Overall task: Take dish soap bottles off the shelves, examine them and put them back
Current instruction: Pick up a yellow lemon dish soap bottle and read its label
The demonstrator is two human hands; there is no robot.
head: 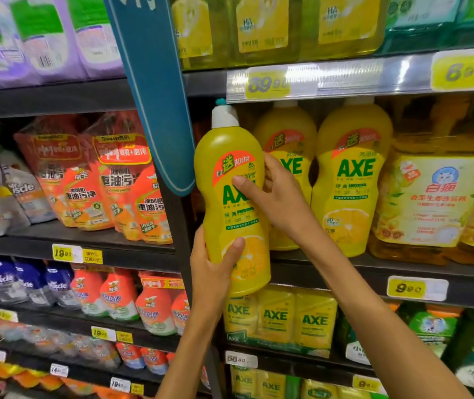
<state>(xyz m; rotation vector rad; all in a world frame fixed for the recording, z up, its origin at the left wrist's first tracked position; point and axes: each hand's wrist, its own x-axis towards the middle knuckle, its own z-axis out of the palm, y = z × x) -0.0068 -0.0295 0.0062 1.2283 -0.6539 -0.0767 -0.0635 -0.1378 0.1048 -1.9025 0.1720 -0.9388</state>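
AXE bottle upright btwn left hand & right hand fingers

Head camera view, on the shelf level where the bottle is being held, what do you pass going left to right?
Orange refill pouches → blue hanging sign → held AXE bottle → AXE bottle on the shelf → large White Cat jug.
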